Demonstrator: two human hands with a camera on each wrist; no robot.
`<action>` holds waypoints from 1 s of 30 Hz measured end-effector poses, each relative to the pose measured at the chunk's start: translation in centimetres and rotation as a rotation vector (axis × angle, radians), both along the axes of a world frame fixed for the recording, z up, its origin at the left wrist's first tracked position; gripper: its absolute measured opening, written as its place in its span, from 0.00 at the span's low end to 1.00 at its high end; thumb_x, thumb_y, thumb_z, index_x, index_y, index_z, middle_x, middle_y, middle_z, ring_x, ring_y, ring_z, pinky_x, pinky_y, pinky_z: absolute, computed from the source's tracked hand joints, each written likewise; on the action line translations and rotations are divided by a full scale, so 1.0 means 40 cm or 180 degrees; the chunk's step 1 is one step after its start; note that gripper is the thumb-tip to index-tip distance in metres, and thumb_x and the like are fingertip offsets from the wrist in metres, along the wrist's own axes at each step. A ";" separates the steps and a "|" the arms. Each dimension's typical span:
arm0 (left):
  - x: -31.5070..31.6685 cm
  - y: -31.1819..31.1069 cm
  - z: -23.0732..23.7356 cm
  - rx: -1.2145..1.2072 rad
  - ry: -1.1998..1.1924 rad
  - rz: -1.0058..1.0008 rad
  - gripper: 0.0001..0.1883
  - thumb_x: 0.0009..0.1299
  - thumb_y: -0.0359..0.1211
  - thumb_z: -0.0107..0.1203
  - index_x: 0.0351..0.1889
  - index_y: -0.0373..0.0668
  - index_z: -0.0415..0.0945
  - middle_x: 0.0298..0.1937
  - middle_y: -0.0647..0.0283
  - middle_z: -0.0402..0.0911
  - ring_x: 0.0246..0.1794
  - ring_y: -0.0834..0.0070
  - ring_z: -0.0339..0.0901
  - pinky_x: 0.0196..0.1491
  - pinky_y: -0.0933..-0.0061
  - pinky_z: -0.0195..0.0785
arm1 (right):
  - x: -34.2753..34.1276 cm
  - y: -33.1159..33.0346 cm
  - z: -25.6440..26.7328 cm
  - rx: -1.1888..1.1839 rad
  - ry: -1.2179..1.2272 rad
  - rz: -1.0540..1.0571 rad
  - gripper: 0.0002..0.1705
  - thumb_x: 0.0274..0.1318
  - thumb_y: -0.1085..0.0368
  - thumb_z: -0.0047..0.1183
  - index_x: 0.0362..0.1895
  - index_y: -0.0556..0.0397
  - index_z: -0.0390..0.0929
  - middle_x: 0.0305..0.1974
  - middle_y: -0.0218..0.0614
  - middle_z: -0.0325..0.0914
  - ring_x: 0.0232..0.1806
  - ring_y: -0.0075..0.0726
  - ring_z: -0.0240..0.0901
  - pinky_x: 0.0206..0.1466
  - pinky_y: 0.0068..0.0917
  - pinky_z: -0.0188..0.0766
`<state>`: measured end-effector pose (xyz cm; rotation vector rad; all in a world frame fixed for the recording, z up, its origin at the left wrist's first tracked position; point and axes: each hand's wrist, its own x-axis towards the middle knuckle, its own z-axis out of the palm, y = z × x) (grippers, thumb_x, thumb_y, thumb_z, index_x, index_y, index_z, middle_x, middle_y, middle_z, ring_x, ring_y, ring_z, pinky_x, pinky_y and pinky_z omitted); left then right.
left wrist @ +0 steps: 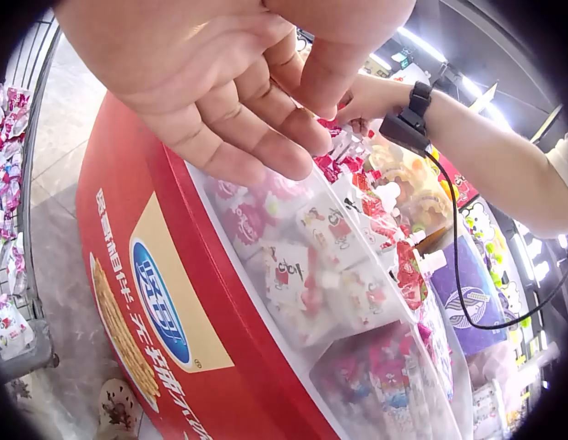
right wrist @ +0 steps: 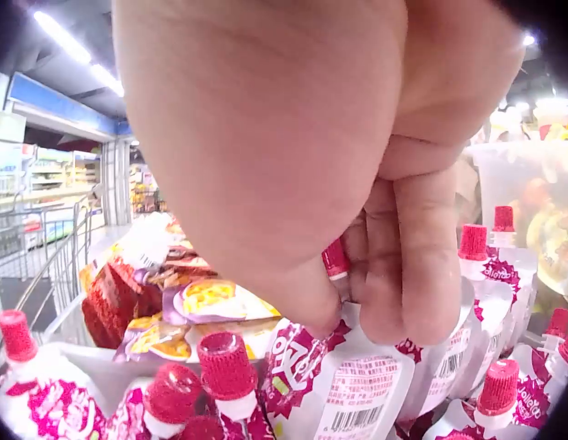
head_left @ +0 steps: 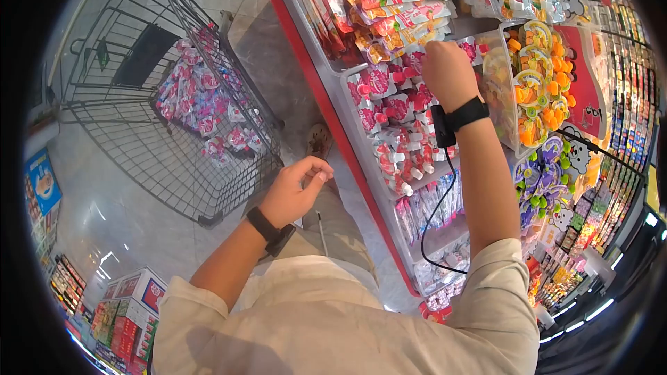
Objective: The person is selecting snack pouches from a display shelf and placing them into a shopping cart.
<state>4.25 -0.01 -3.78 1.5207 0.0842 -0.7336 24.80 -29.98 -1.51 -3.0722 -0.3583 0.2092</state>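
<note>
The right hand is over a bin of pink-and-white spout pouches. Seen from the right wrist, its thumb and fingers pinch a white pouch near its red cap, among other upright pouches. The left hand hangs in front of the body, between the cart and the display, fingers loosely bent and holding nothing. In the left wrist view the left hand shows its palm, with relaxed fingers in front of the clear bin wall.
A wire shopping cart at the left holds a heap of pink and white pouches. The display has a red front edge. Beyond the pouches stand a clear tub of orange-topped packs and purple packs. A black cable hangs from the right wrist.
</note>
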 end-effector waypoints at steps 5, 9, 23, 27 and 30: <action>0.000 -0.005 0.002 -0.0039 -0.0047 0.0064 0.06 0.76 0.28 0.51 0.46 0.37 0.78 0.43 0.62 0.84 0.47 0.76 0.82 0.53 0.72 0.72 | -0.018 0.010 0.025 0.0243 -0.0023 -0.0164 0.09 0.53 0.69 0.59 0.37 0.60 0.78 0.35 0.55 0.80 0.41 0.62 0.78 0.45 0.49 0.75; 0.003 0.016 0.012 0.0023 -0.0046 0.0051 0.06 0.76 0.27 0.51 0.46 0.37 0.78 0.42 0.62 0.84 0.47 0.76 0.81 0.53 0.72 0.72 | -0.106 0.009 0.062 0.0643 -0.0671 -0.0324 0.22 0.54 0.67 0.63 0.52 0.60 0.75 0.45 0.51 0.79 0.42 0.59 0.78 0.44 0.46 0.75; -0.049 0.479 -0.291 0.1068 0.0156 0.3320 0.10 0.71 0.29 0.60 0.46 0.36 0.75 0.40 0.65 0.80 0.39 0.79 0.77 0.44 0.77 0.70 | -0.508 0.655 -0.014 0.3223 0.1266 0.1602 0.09 0.46 0.74 0.60 0.35 0.55 0.77 0.32 0.41 0.77 0.34 0.50 0.75 0.39 0.40 0.71; -0.138 0.612 -0.595 0.1538 0.1175 0.3432 0.19 0.66 0.32 0.66 0.51 0.34 0.75 0.45 0.61 0.82 0.41 0.76 0.79 0.46 0.76 0.71 | -0.525 0.781 -0.187 0.2958 0.1979 0.1326 0.08 0.53 0.73 0.56 0.39 0.56 0.75 0.34 0.45 0.75 0.40 0.55 0.74 0.45 0.44 0.70; -0.202 0.659 -0.812 0.2335 0.1246 0.2905 0.33 0.60 0.34 0.71 0.62 0.34 0.70 0.53 0.55 0.81 0.44 0.72 0.81 0.48 0.73 0.74 | -0.507 0.834 -0.272 0.2557 0.2086 0.1040 0.11 0.56 0.72 0.55 0.44 0.58 0.75 0.37 0.48 0.77 0.44 0.58 0.75 0.49 0.45 0.72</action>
